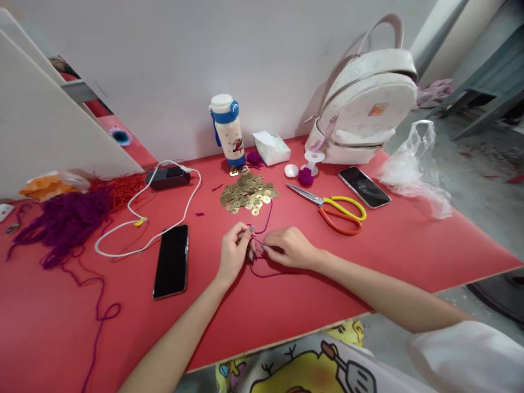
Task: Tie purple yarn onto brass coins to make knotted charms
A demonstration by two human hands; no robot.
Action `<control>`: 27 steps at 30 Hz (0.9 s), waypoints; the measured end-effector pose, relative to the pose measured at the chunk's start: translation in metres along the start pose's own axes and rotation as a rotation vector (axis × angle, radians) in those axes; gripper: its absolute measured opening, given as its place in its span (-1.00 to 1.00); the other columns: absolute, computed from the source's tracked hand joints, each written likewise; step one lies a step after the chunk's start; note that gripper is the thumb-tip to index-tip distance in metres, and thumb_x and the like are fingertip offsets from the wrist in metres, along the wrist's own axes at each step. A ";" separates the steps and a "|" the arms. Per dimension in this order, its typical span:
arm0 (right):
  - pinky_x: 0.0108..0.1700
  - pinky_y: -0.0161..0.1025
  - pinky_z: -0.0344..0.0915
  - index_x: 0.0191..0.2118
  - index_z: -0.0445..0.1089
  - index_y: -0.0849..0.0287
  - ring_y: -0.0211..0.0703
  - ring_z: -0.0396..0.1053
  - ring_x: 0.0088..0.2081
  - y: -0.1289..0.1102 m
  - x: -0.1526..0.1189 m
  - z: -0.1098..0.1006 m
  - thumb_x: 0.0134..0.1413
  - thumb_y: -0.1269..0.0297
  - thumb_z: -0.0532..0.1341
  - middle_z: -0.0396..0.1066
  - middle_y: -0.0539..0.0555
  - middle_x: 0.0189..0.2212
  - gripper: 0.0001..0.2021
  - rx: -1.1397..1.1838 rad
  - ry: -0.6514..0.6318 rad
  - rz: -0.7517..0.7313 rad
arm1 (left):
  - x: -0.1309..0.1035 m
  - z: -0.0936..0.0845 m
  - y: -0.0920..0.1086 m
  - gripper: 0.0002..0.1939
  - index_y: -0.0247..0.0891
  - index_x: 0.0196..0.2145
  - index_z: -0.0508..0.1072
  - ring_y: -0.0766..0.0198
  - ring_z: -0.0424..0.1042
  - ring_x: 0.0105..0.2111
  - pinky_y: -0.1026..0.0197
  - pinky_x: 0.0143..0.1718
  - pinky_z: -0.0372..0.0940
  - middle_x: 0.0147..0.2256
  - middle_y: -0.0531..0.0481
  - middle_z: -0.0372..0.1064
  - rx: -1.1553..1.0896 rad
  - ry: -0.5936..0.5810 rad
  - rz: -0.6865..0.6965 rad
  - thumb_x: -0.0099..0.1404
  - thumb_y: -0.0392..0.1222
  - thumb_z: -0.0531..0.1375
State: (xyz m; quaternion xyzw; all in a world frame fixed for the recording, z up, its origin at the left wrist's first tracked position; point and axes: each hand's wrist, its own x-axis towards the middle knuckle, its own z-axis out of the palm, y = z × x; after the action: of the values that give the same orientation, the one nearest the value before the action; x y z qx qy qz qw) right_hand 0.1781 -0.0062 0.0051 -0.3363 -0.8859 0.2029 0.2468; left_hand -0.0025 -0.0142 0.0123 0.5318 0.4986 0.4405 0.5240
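Observation:
My left hand (236, 249) is closed, its thumb and fingers pinching a thin purple yarn (265, 275) near the middle of the red table (221, 333). Close on its right, my right hand (289, 246) also has its fingers together on the same yarn. A short stretch of yarn runs between the two hands, and loose lengths curve above and below them. Just beyond the hands lies a pile of brass-coloured coins with holes (248, 192). Whether a coin is between the fingers is too small to tell.
Scissors (344, 213) and a phone (364, 187) lie right, before a white backpack (364, 109). A bottle (229, 131) stands behind the coins. Left are another phone (171, 262), a white cable (139, 254), a power bank (168, 178) and tangled purple yarn (71, 215). A plastic bag (417, 164) sits far right.

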 end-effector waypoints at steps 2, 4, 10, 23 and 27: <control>-0.44 -0.28 -0.06 -0.56 0.21 0.16 -0.29 0.14 -0.55 -0.001 0.000 0.000 0.13 0.42 0.07 0.31 -0.02 -0.59 -0.76 0.016 -0.001 -0.040 | 0.000 0.000 -0.001 -0.62 -0.24 -0.49 0.25 0.47 0.13 -0.75 0.40 -0.67 0.10 -0.70 0.19 0.19 0.031 0.020 0.032 0.31 0.08 0.18; -0.43 -0.28 -0.05 -0.56 0.20 0.15 -0.29 0.13 -0.55 -0.001 0.000 0.001 0.15 0.40 0.06 0.30 -0.02 -0.59 -0.75 0.031 0.001 -0.079 | 0.000 0.001 -0.002 -0.60 -0.23 -0.51 0.24 0.47 0.10 -0.74 0.39 -0.66 0.08 -0.72 0.20 0.13 0.047 0.039 0.050 0.30 0.10 0.19; -0.40 -0.28 0.05 -0.52 0.27 0.15 -0.22 0.20 -0.46 0.002 0.000 -0.001 0.17 0.41 0.07 0.34 0.03 -0.53 -0.77 0.033 0.062 -0.035 | -0.001 0.000 0.000 -0.60 -0.24 -0.51 0.27 0.45 0.07 -0.70 0.37 -0.64 0.04 -0.69 0.19 0.09 0.070 0.063 0.063 0.30 0.10 0.18; -0.17 -0.15 0.29 -0.46 0.29 0.13 -0.13 0.30 -0.29 0.010 0.006 -0.011 0.24 0.39 0.04 0.40 0.09 -0.40 -0.76 0.304 0.136 -0.058 | -0.003 0.000 0.000 -0.63 -0.25 -0.36 0.39 0.44 0.07 -0.71 0.37 -0.63 0.05 -0.71 0.19 0.10 0.040 -0.073 0.025 0.34 0.13 0.13; -0.18 -0.14 0.27 -0.43 0.30 0.13 -0.13 0.27 -0.33 0.012 0.006 -0.012 0.28 0.36 0.02 0.39 0.09 -0.41 -0.76 0.243 0.150 -0.086 | 0.000 -0.003 0.001 -0.64 -0.24 -0.23 0.42 0.41 0.13 -0.69 0.37 -0.63 0.11 -0.66 0.19 0.14 0.031 -0.082 0.027 0.30 0.14 0.16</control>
State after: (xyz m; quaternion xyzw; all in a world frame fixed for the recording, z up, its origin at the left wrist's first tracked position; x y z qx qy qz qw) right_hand 0.1869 0.0085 0.0107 -0.2799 -0.8475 0.2720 0.3597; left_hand -0.0055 -0.0133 0.0133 0.5641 0.4761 0.4174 0.5299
